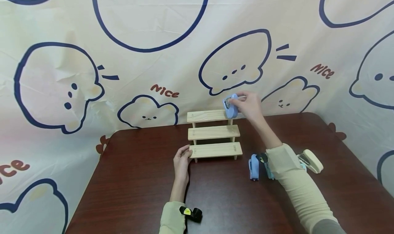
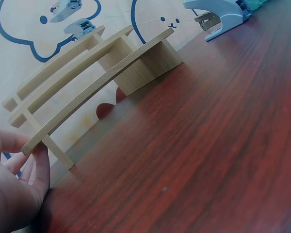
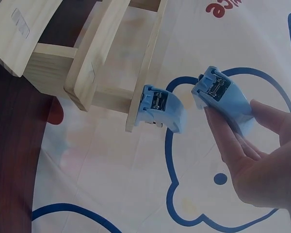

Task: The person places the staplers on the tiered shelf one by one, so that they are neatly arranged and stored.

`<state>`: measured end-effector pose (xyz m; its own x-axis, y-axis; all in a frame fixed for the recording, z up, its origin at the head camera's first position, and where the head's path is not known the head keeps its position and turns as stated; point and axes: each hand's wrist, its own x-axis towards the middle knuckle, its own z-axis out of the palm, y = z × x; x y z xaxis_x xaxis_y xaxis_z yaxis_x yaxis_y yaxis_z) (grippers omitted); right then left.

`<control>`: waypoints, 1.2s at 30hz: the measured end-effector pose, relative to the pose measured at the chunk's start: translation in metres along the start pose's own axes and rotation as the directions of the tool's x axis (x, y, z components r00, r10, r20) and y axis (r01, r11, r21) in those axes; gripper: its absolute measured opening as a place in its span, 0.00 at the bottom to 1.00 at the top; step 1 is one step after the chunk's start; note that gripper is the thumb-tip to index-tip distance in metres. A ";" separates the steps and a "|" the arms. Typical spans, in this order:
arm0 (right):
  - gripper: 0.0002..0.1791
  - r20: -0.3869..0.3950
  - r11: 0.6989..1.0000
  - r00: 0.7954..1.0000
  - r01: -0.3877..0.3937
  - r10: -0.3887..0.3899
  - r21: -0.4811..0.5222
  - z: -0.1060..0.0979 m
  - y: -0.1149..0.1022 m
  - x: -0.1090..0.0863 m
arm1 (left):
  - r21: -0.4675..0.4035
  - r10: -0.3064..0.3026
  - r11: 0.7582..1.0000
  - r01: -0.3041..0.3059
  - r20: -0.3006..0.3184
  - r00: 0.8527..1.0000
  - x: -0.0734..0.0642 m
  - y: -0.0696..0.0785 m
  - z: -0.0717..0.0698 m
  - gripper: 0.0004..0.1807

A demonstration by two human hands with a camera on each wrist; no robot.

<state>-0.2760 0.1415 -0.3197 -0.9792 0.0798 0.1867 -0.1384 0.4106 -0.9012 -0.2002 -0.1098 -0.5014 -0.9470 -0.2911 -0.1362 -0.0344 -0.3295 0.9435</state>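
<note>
A three-tier wooden stand (image 1: 215, 150) stands on the table. My left hand (image 1: 181, 162) pinches the left end of its lowest board, also seen in the left wrist view (image 2: 19, 179). Above the right end of the top board, my right hand (image 1: 250, 106) holds a light blue stapler (image 3: 235, 107) between thumb and fingers. Another light blue stapler (image 3: 167, 111) sits on the end of that top board, just beside the held one and apart from it in the right wrist view. The two staplers overlap in the head view.
Right of the stand lie a blue stapler (image 1: 253, 167), a teal item with a dark part (image 1: 269, 169) partly covered by my right sleeve, and a cream stapler (image 1: 312, 161). A printed cloth (image 1: 184, 66) hangs behind the dark wooden table (image 1: 129, 193).
</note>
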 end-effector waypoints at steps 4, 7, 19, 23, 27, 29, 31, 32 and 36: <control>0.23 0.005 1.000 1.000 0.005 -0.005 -0.002 0.003 -0.001 0.000 | -0.006 0.001 1.000 -0.001 -0.003 1.000 0.000 0.000 0.000 0.18; 0.23 0.008 1.000 1.000 0.004 -0.004 -0.002 0.006 -0.002 0.000 | -0.005 0.001 1.000 -0.001 -0.003 1.000 -0.001 0.000 0.000 0.18; 0.22 -0.002 0.999 1.000 0.030 -0.030 -0.034 0.016 -0.001 -0.001 | 0.013 -0.001 1.000 0.001 -0.002 1.000 -0.001 -0.001 -0.001 0.18; 0.22 -0.007 0.997 0.999 0.040 -0.040 -0.068 0.019 -0.001 0.001 | 0.015 0.007 1.000 -0.007 -0.004 1.000 0.000 -0.001 0.000 0.18; 0.22 -0.008 0.994 0.999 0.053 -0.054 -0.096 0.022 0.000 0.003 | 0.012 0.011 1.000 -0.010 -0.010 1.000 0.001 -0.001 0.000 0.17; 0.21 -0.006 0.993 0.998 0.059 -0.060 -0.100 0.023 0.000 0.004 | 0.011 0.015 1.000 -0.015 -0.007 1.000 0.001 -0.001 0.000 0.17; 0.21 -0.007 0.993 0.998 0.066 -0.067 -0.100 0.025 -0.001 0.005 | 0.012 0.020 1.000 -0.020 -0.003 1.000 0.001 -0.001 0.000 0.17; 0.21 -0.006 0.993 0.998 0.066 -0.067 -0.097 0.026 -0.001 0.005 | 0.013 0.022 1.000 -0.022 -0.001 1.000 0.000 -0.001 0.000 0.17; 0.21 0.005 0.994 0.998 0.068 -0.067 -0.084 0.031 -0.003 0.006 | 0.014 0.026 1.000 -0.025 -0.002 1.000 -0.001 0.001 0.001 0.17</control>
<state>-0.2864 0.1128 -0.3276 -0.9683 0.0475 0.2451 -0.1912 0.4901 -0.8504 -0.1999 -0.1093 -0.5006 -0.9469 -0.3011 -0.1126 -0.0147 -0.3094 0.9508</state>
